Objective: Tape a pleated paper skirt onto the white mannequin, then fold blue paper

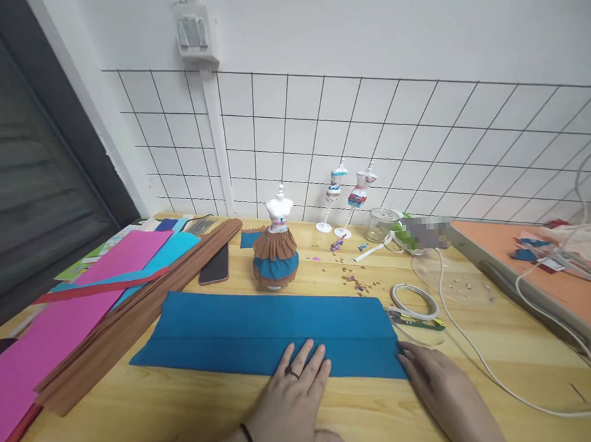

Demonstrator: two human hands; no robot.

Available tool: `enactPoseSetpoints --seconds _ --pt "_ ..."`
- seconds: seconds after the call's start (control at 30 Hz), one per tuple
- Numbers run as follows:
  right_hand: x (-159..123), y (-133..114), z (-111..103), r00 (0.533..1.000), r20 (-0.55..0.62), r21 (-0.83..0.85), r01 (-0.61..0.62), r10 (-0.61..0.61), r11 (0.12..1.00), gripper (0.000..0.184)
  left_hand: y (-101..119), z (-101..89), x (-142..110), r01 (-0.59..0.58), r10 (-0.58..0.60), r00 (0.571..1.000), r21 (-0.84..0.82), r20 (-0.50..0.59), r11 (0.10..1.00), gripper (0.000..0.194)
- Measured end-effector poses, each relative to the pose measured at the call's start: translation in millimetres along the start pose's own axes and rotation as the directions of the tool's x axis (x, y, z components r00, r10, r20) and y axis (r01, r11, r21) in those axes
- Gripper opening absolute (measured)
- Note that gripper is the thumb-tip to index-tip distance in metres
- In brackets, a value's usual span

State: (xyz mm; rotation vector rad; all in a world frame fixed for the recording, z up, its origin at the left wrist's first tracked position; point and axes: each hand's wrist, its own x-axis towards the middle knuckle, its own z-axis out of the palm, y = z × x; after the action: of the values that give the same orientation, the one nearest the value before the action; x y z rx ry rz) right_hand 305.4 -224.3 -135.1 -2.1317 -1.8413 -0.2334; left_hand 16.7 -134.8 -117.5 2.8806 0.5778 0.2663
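Note:
A long strip of blue crepe paper lies across the table, with a crease line running along its length. My left hand rests flat on its near edge, fingers stretched out and a ring on one of them. At the strip's right end, my right hand has its fingers drawn together on the edge; the fingertips are partly hidden. Just behind the strip stands a small white dress form in a tiered brown and blue paper skirt.
Pink paper and brown crepe paper are stacked at left beside a phone. Two small dress forms, a glass jar and paper scraps stand or lie behind. Rightward are a tape roll, a green cutter and a white cable.

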Motion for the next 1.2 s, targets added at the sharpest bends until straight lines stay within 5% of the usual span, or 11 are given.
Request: enactPoseSetpoints --seconds 0.13,0.27,0.4,0.53,0.8,1.0,1.2 --pt "1 -14 -9 0.994 -0.085 -0.018 0.064 -0.065 0.998 0.033 -4 5.8 -2 0.014 -0.014 1.000 -0.017 0.014 1.000 0.080" --pt "-3 -62 -10 0.960 -0.116 -0.043 0.250 -0.253 0.967 0.036 -2 3.6 -1 0.017 -0.017 1.000 0.001 -0.006 1.000 0.077" --pt "-9 -104 2 0.848 -0.042 -0.001 0.529 -0.529 0.849 0.048 1 3.6 0 0.034 -0.034 0.999 0.021 -0.028 0.999 0.066" --pt "-14 -105 8 0.880 0.035 -0.013 0.475 -0.475 0.880 0.048 0 7.7 -3 0.031 -0.030 0.999 0.040 -0.039 0.999 0.066" --pt "-36 -65 -5 0.956 0.110 -0.138 0.287 -0.273 0.948 0.052 -22 1.1 -28 0.078 -0.053 0.989 0.186 -0.136 0.979 0.069" --pt "-49 -41 -4 0.984 0.153 -0.177 0.114 -0.088 0.978 0.053 -64 -3.1 -89 0.280 -0.190 0.944 0.351 -0.270 0.894 0.067" --pt "-49 -39 -4 0.989 0.131 -0.159 0.085 -0.064 0.984 0.052 -110 -3.2 -157 0.469 -0.338 0.858 0.320 -0.387 0.823 0.051"
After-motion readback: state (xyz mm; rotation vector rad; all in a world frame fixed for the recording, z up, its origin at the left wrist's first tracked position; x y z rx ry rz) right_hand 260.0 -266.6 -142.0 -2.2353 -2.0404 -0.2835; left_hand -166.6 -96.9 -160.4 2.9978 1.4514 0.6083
